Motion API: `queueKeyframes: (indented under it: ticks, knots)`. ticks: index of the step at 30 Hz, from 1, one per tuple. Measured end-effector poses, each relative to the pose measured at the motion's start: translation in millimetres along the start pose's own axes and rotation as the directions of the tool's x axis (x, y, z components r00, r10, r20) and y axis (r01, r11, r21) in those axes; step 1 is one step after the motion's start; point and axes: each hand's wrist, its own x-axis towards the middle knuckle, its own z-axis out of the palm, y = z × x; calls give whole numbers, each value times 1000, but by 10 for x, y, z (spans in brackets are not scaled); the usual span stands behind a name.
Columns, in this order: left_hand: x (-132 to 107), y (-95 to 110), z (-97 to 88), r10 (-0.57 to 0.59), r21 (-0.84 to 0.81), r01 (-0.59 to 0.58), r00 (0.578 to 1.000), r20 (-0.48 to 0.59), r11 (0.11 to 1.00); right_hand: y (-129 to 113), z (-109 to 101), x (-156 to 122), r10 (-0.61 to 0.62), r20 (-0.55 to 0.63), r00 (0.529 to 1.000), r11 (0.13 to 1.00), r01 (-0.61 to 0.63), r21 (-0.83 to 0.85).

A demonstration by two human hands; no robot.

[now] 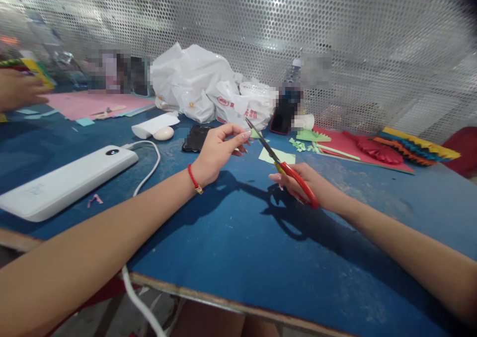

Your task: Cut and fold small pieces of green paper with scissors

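My right hand [301, 180] grips a pair of scissors [294, 178] with red-orange handles, its dark blades pointing up and to the left. The blades look nearly closed. My left hand [223, 148], a red cord bracelet at its wrist, is raised with thumb and forefinger pinched beside the blade tips. Whatever sits in that pinch is too small to make out. Just past the fingertips shows a bit of green paper [257, 133]; whether they touch it is unclear. A pale green paper sheet [270, 156] lies on the blue table [231, 237] behind the scissors.
White plastic bags [197, 83] stand against the perforated metal wall. A white power bank [70, 178] with a cable lies left, near a black phone [196, 138]. Red paper [335, 140], green scraps [301, 145] and folded paper fans [417, 145] lie right. Another person's hand [20, 89] is far left.
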Motion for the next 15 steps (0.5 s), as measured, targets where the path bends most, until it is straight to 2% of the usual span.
queueKeyframes:
  ticks: [4, 15]
  knots:
    - [-3, 3, -1, -10, -17, 10, 1000, 9, 1000, 3, -4, 6, 47, 16, 999, 998, -48, 46]
    - [3, -9, -2, -30, -9, 29, 999, -26, 1000, 18, -9, 48, 59, 28, 998, 997, -61, 53]
